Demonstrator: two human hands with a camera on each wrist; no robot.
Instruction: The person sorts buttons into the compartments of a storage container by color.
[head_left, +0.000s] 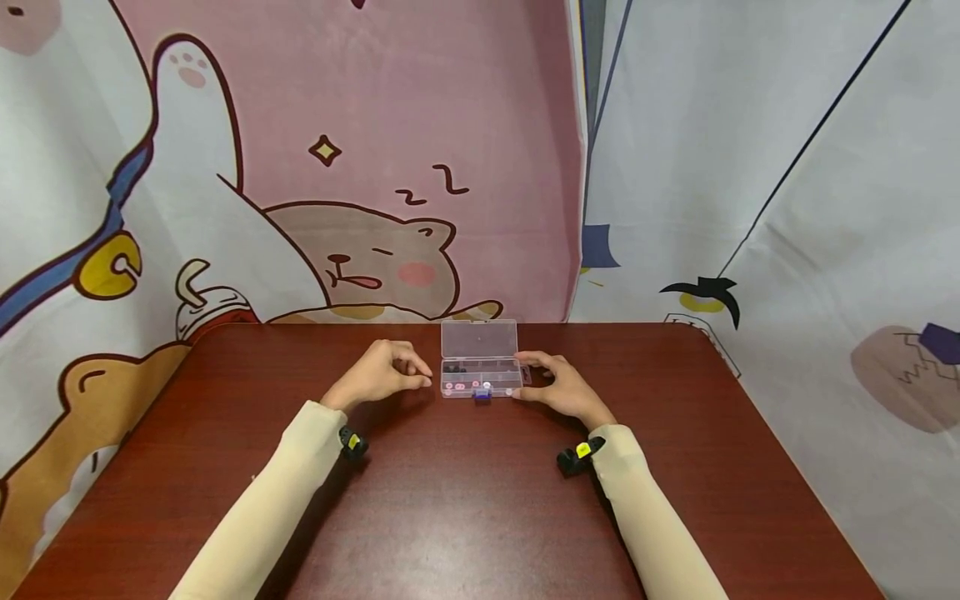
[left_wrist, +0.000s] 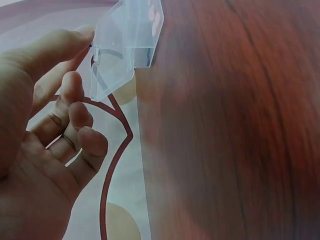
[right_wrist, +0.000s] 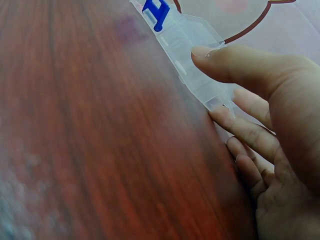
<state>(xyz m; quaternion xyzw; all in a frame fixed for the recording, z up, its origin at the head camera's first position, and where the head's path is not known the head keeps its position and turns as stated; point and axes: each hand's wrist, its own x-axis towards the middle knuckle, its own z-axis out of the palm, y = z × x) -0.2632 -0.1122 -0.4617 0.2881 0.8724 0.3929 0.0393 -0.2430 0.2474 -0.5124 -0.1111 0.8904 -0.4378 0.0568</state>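
Observation:
A clear plastic compartment box (head_left: pixel 480 379) stands on the table with its lid (head_left: pixel 480 339) raised at the back. Small pink and white pieces (head_left: pixel 454 387) lie in its front compartments, and small black pieces (head_left: pixel 453 368) in a back one. A blue frame-shaped piece (right_wrist: pixel 158 14) sits at the box's front edge. My right hand (head_left: pixel 562 387) holds the box's right end, thumb at the front and fingers behind. Just left of the box is my left hand (head_left: pixel 381 372), thumb and index tips close together; I cannot tell whether they pinch anything.
The brown wooden table (head_left: pixel 450 500) reaches back to a curtain (head_left: pixel 420 100) printed with cartoon animals. A pale curtain (head_left: pixel 787 125) hangs at the right. Dark wrist cameras (head_left: pixel 576 458) are strapped to both wrists, below cream sleeves.

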